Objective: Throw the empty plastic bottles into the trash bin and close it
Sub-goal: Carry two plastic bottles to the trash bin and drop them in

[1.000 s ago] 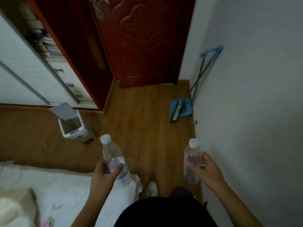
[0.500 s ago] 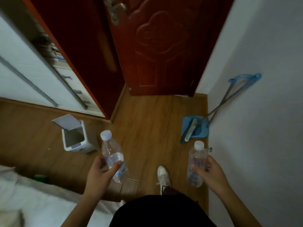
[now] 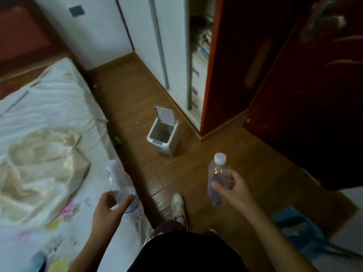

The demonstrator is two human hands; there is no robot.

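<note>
Both hands, left (image 3: 110,208) and right (image 3: 232,188), extend forward, fingers seemingly curled closed.

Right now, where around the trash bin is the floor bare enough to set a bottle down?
Bare wood lies in front of the trash bin, toward the shoe, and left of it up to the bed. It is crowded behind the bin, where its raised lid nears the wardrobe, and a small green object sits by the bed edge.

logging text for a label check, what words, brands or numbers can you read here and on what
None can be read.
Label on the bottle in the right hand: blue print, too blurred.
Label on the bottle in the left hand: too blurred.
Trash bin: grey patch on its front rim, no legible text.
</note>
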